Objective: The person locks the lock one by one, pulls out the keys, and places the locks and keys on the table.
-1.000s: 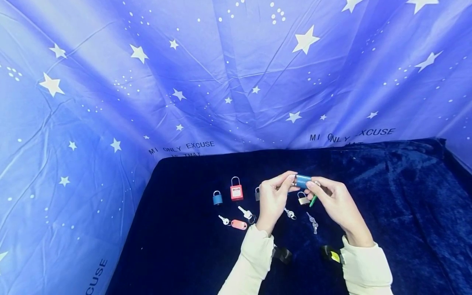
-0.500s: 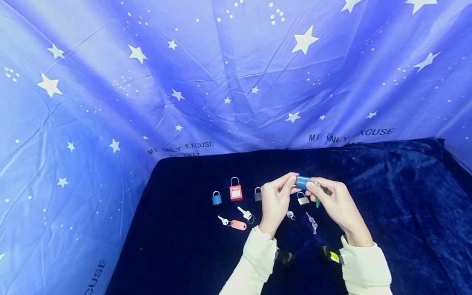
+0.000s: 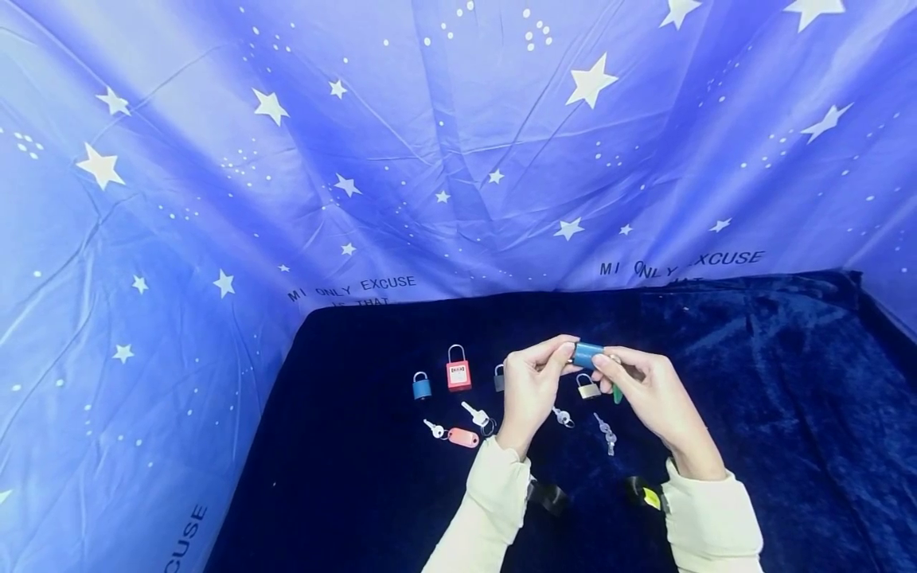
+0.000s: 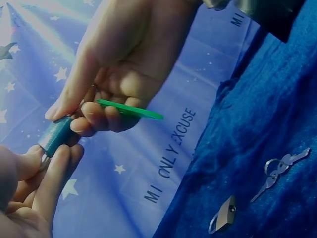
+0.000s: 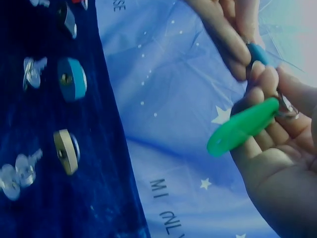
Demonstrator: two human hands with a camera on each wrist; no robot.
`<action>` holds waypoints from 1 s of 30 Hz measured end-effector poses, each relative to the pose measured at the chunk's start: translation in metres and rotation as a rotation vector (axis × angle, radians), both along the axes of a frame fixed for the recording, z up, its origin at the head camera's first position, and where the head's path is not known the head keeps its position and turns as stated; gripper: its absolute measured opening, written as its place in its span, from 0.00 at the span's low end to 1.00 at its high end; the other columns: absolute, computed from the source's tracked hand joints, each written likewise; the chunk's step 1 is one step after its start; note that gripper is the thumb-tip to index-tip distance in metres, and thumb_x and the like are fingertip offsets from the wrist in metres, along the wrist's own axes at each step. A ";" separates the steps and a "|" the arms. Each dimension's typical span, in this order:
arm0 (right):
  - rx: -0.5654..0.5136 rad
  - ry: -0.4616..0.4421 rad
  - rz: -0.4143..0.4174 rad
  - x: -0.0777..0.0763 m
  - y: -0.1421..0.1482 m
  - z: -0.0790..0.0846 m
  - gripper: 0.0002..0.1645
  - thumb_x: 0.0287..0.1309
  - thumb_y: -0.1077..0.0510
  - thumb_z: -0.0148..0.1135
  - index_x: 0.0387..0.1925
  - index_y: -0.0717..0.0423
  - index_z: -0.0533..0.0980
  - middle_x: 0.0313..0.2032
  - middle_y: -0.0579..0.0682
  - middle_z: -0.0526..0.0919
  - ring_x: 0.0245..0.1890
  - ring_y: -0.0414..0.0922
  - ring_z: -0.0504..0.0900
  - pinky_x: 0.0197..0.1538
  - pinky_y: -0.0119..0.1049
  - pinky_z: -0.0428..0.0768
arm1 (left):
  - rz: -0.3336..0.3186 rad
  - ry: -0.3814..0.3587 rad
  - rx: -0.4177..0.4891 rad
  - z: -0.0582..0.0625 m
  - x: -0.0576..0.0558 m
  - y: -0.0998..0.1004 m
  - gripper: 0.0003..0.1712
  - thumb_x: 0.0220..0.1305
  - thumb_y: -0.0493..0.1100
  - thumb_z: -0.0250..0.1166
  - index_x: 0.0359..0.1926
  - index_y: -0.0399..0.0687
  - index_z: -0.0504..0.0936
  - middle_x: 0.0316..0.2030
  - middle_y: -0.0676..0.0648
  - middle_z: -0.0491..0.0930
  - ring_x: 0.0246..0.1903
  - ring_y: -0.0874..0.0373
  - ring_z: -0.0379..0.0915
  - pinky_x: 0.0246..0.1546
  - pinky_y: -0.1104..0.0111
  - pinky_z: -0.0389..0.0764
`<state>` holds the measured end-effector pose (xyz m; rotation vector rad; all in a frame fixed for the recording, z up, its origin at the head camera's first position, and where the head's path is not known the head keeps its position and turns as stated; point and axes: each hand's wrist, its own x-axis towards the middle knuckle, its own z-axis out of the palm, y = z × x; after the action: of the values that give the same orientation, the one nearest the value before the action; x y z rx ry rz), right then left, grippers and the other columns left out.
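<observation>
Over the table, both hands meet at a blue padlock (image 3: 589, 354). My left hand (image 3: 530, 390) pinches its shackle end between thumb and fingers; in the left wrist view the metal shackle (image 4: 45, 160) shows partly there. At the other end, my right hand (image 3: 648, 394) pinches a key, mostly hidden by its fingers. From that hand a green key tag (image 5: 242, 127) hangs on a metal ring (image 5: 287, 113). Whether the key sits in the lock cannot be seen. Just below the hands lies a brass padlock (image 3: 588, 388).
On the dark blue velvet cloth (image 3: 344, 493) lie a red padlock (image 3: 459, 373), a small blue padlock (image 3: 421, 387), a dark padlock (image 3: 499, 378) and another blue one (image 5: 74, 79). Nearer are keys with a red tag (image 3: 462, 437) and loose key sets (image 3: 607, 434). A starry curtain (image 3: 458, 159) stands behind.
The green tag has turned in the right hand, from slanting down-left to hanging more upright. The left hand has shifted slightly right and back. Both hands keep their hold on the padlock and key.
</observation>
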<state>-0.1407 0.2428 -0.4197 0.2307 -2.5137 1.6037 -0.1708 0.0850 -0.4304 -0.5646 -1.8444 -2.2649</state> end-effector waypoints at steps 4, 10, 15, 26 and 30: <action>-0.056 -0.043 0.001 -0.001 0.000 -0.002 0.17 0.61 0.47 0.53 0.41 0.55 0.77 0.26 0.55 0.79 0.22 0.45 0.76 0.25 0.35 0.74 | 0.013 -0.019 0.010 -0.011 -0.006 0.001 0.14 0.60 0.43 0.59 0.41 0.35 0.81 0.34 0.39 0.82 0.31 0.56 0.81 0.34 0.62 0.80; -0.168 -0.108 -0.022 0.000 -0.001 -0.003 0.21 0.59 0.46 0.55 0.44 0.58 0.76 0.25 0.58 0.81 0.25 0.50 0.81 0.30 0.35 0.74 | 0.023 -0.030 0.016 -0.013 -0.008 0.001 0.15 0.59 0.45 0.60 0.41 0.38 0.81 0.33 0.41 0.82 0.31 0.54 0.81 0.35 0.62 0.80; -0.196 -0.095 -0.055 0.000 0.001 -0.002 0.22 0.57 0.47 0.58 0.46 0.58 0.75 0.28 0.55 0.82 0.27 0.50 0.82 0.29 0.35 0.76 | 0.035 -0.021 0.001 -0.009 -0.007 -0.001 0.13 0.60 0.43 0.60 0.41 0.38 0.81 0.33 0.41 0.82 0.31 0.56 0.81 0.35 0.62 0.80; -0.270 -0.062 -0.065 0.000 0.000 -0.001 0.18 0.54 0.52 0.61 0.43 0.60 0.77 0.34 0.54 0.84 0.34 0.50 0.83 0.34 0.33 0.79 | 0.067 -0.013 -0.002 0.012 0.002 -0.008 0.13 0.59 0.39 0.59 0.40 0.33 0.80 0.33 0.38 0.82 0.30 0.54 0.81 0.33 0.62 0.80; -0.312 -0.061 -0.087 -0.002 -0.002 -0.002 0.18 0.52 0.53 0.63 0.41 0.63 0.77 0.34 0.54 0.84 0.34 0.50 0.83 0.41 0.32 0.79 | 0.083 -0.006 -0.001 0.010 0.001 -0.008 0.12 0.59 0.39 0.60 0.39 0.33 0.81 0.32 0.39 0.82 0.29 0.56 0.80 0.32 0.62 0.80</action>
<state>-0.1424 0.2408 -0.4213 0.0347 -2.2367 1.9592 -0.1695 0.0774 -0.4201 -0.4731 -1.8364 -2.2154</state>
